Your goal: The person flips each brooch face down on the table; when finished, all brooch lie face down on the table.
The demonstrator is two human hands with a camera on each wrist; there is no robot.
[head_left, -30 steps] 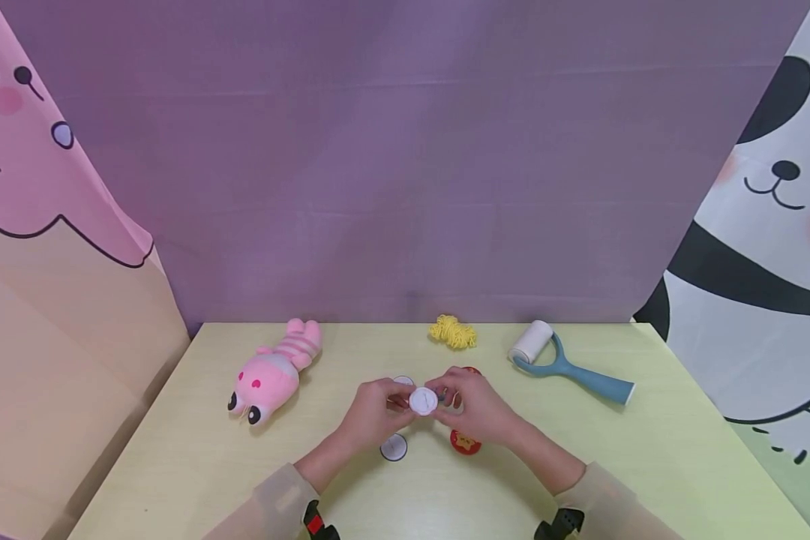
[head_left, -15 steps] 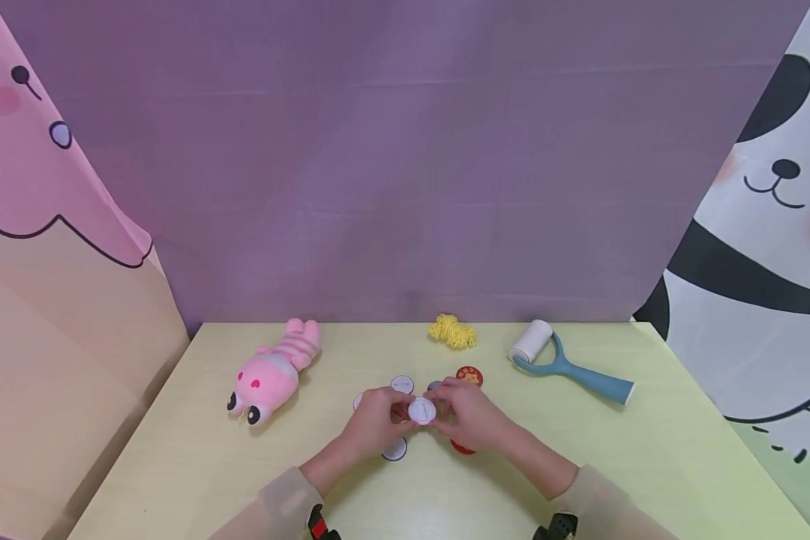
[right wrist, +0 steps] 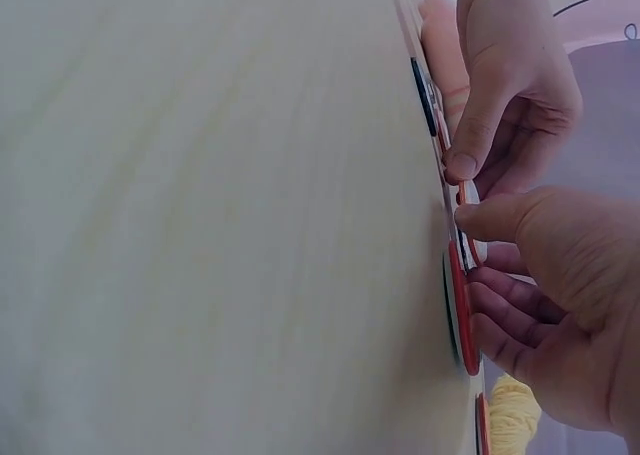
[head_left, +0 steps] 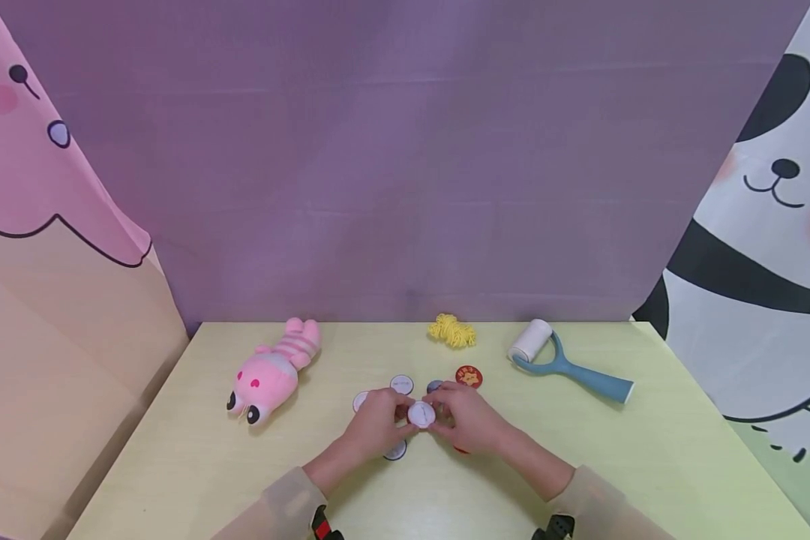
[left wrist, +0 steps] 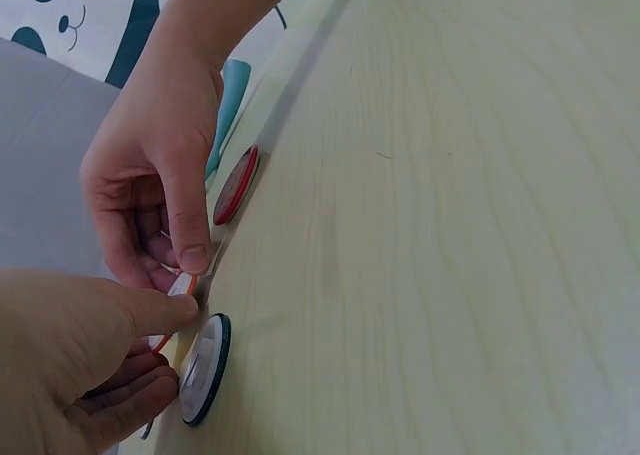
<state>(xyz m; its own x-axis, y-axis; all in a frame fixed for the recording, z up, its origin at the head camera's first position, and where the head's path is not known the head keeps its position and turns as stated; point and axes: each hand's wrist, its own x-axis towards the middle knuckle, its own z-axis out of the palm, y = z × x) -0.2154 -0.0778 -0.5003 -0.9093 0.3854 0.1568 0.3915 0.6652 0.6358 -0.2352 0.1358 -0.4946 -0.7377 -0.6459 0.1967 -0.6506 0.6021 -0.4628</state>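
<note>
A round pin badge (head_left: 421, 415), its white back upward and its rim red-orange, is held between both hands close over the table. My left hand (head_left: 373, 422) pinches its left edge with thumb and fingers. On the opposite edge my right hand (head_left: 472, 418) pinches it too. Under and around the hands lie more badges: a white-backed one (head_left: 401, 385) behind, another (head_left: 395, 450) in front, and a red one (head_left: 469, 376) with a gold star. In the right wrist view a red-rimmed badge (right wrist: 462, 310) lies right at my right fingers. My right hand hides most of a red badge (head_left: 462, 451).
At the left lies a pink plush toy (head_left: 273, 375). A bundle of yellow cord (head_left: 452, 331) sits at the back of the table (head_left: 682, 465). To the right is a blue-handled roller (head_left: 574, 371) with a white cylinder. A purple cloth (head_left: 412, 165) hangs behind.
Both hands have come down and slightly toward the body with the badge between them. The badges behind them now show more, and the front red one is more covered.
</note>
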